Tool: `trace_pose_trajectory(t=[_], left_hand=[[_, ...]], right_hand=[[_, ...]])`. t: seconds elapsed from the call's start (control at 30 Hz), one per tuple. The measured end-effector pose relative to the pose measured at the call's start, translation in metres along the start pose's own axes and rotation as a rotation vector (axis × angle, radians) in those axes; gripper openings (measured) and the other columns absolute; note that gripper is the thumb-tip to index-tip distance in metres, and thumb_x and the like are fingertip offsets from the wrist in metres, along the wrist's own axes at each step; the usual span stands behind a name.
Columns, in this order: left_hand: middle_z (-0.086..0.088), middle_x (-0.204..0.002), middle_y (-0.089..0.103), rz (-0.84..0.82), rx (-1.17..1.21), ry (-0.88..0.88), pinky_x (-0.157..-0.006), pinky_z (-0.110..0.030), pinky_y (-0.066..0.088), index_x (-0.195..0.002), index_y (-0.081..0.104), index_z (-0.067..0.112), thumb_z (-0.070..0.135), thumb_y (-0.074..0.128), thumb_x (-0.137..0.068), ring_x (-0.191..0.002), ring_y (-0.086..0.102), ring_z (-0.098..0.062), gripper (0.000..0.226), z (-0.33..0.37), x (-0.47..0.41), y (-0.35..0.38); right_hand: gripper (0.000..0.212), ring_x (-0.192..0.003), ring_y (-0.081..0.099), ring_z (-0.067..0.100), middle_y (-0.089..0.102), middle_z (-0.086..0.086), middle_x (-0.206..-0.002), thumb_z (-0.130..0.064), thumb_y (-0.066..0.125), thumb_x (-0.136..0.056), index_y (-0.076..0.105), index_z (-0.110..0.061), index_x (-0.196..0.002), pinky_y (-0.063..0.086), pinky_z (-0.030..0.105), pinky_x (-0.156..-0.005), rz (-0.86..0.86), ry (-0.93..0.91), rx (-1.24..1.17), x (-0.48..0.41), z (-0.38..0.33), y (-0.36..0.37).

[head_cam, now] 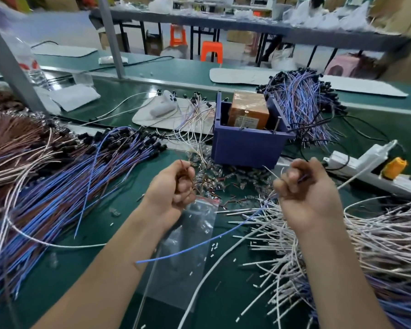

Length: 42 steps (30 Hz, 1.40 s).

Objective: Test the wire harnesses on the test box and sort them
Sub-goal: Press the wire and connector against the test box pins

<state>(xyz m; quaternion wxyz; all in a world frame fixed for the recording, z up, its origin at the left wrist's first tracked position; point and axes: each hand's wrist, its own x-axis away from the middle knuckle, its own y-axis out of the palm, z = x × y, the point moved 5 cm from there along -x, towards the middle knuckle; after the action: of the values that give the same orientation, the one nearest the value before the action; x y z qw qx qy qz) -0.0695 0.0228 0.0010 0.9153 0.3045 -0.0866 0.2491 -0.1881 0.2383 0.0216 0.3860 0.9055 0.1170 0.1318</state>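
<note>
- One clear zip bag [188,248] lies flat on the green table [100,222] between the two forearms, and one loose blue wire [199,246] crosses it.
- One heap of white wires [370,245] spreads just beside the right wrist.
- The left hand [173,184] has its fingers curled and pinches one brown wire [185,168], whose end stands above the knuckles.
- The right hand [304,184] is closed in a fist round a few thin wires [272,170]. Their ends stick out on its left side; the exact number cannot be told.
- One heap of blue and brown harnesses [57,186] fans out to the left of the left hand, apart from it.
- Small clear connectors [223,176], too many to count, are scattered between and just beyond the hands.
- One purple bin [247,143] stands beyond them with one orange box [249,110] inside.
- One white power strip [356,162] lies to the bin's right.
- A further heap of blue-white harnesses [301,103] sits behind the bin.
- Two orange stools [211,51] stand far back.
</note>
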Motion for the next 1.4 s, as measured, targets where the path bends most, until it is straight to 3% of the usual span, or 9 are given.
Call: trace_pose_trajectory(t=[0.17, 0.33, 0.43, 0.53, 0.67, 0.9, 1.13, 1.27, 1.4], left_hand=[[0.007, -0.051, 0.048, 0.052, -0.079, 0.221, -0.044, -0.02, 0.023, -0.055, 0.066, 0.02, 0.028, 0.065, -0.085, -0.043, 0.028, -0.007, 0.032, 0.027, 0.005, -0.008], [0.019, -0.058, 0.055, 0.611, -0.622, 0.863, -0.058, -0.027, 0.036, -0.062, 0.066, 0.031, 0.027, 0.064, -0.088, -0.061, 0.044, -0.003, 0.027, 0.061, 0.03, -0.025], [0.017, -0.1, 0.071, 0.339, -1.205, 1.154, -0.092, -0.03, 0.045, -0.097, 0.077, 0.033, 0.043, 0.066, -0.087, -0.099, 0.054, -0.006, 0.018, 0.034, 0.044, 0.027], [0.01, -0.142, 0.061, -0.05, -1.531, 0.894, -0.114, -0.033, 0.032, -0.147, 0.054, 0.033, 0.066, 0.065, -0.083, -0.131, 0.049, -0.012, 0.073, -0.016, 0.035, 0.059], [0.019, -0.105, 0.074, -0.098, -1.593, 0.71, -0.093, -0.031, 0.045, -0.154, 0.036, 0.047, 0.049, 0.074, -0.085, -0.101, 0.065, -0.012, 0.079, -0.033, 0.03, 0.053], [-0.004, -0.063, 0.073, -0.137, -0.811, 0.297, -0.042, -0.016, 0.037, -0.089, 0.083, 0.033, 0.024, 0.088, -0.069, -0.04, 0.046, -0.007, 0.022, -0.006, 0.003, 0.02], [0.014, -0.066, 0.075, 0.356, -0.997, 0.424, -0.062, -0.021, 0.056, -0.074, 0.083, 0.035, 0.027, 0.094, -0.068, -0.061, 0.071, 0.001, 0.015, 0.03, 0.008, -0.013], [0.001, -0.063, 0.072, 0.034, -0.157, 0.172, -0.049, -0.013, 0.051, -0.063, 0.08, 0.018, 0.015, 0.084, -0.061, -0.049, 0.061, -0.003, 0.005, 0.016, 0.004, 0.003], [0.001, -0.061, 0.068, -0.291, -0.044, 0.135, -0.047, -0.009, 0.047, -0.065, 0.077, 0.017, 0.001, 0.083, -0.07, -0.045, 0.058, 0.0, 0.017, 0.001, 0.012, 0.029]], right_hand=[[0.052, -0.05, 0.037, 0.016, 0.048, 0.002, -0.056, -0.033, 0.043, -0.107, 0.068, -0.013, -0.066, 0.037, 0.025, -0.055, 0.082, -0.124, -0.049, -0.002, -0.019, -0.012], [0.051, -0.055, 0.04, 0.017, 0.049, 0.003, -0.059, -0.036, 0.042, -0.106, 0.066, -0.013, -0.068, 0.035, 0.031, -0.061, 0.064, -0.215, -0.052, 0.004, -0.028, -0.008], [0.047, -0.055, 0.041, 0.017, 0.05, 0.004, -0.059, -0.036, 0.044, -0.104, 0.067, -0.012, -0.07, 0.04, 0.028, -0.061, -0.005, -0.21, -0.034, 0.006, -0.019, 0.003], [0.047, -0.055, 0.038, 0.018, 0.049, 0.005, -0.055, -0.036, 0.045, -0.101, 0.068, -0.01, -0.069, 0.041, 0.028, -0.061, -0.054, -0.184, -0.055, 0.01, -0.01, 0.012], [0.054, -0.053, 0.034, 0.018, 0.047, 0.005, -0.053, -0.033, 0.037, -0.109, 0.066, -0.008, -0.071, 0.035, 0.028, -0.057, -0.054, -0.166, -0.199, 0.012, -0.018, 0.007], [0.036, -0.048, 0.042, 0.015, 0.052, 0.003, -0.053, -0.025, 0.055, -0.096, 0.068, -0.012, -0.065, 0.033, 0.024, -0.052, 0.127, -0.357, 0.112, 0.003, -0.039, -0.02], [0.035, -0.049, 0.05, 0.017, 0.055, -0.001, -0.049, -0.037, 0.059, -0.088, 0.065, -0.016, -0.061, 0.041, 0.037, -0.053, 0.113, -0.627, 1.188, 0.021, -0.027, 0.004], [0.009, -0.067, 0.064, 0.0, 0.069, -0.019, -0.067, -0.035, 0.071, -0.084, 0.076, -0.032, -0.078, 0.048, 0.017, -0.064, -0.01, -0.618, 1.414, 0.039, -0.014, 0.029], [0.028, -0.083, 0.067, -0.007, 0.074, -0.027, -0.088, -0.039, 0.073, -0.084, 0.076, -0.037, -0.112, 0.048, 0.009, -0.074, -0.334, -0.487, 1.444, 0.053, 0.017, 0.051]])
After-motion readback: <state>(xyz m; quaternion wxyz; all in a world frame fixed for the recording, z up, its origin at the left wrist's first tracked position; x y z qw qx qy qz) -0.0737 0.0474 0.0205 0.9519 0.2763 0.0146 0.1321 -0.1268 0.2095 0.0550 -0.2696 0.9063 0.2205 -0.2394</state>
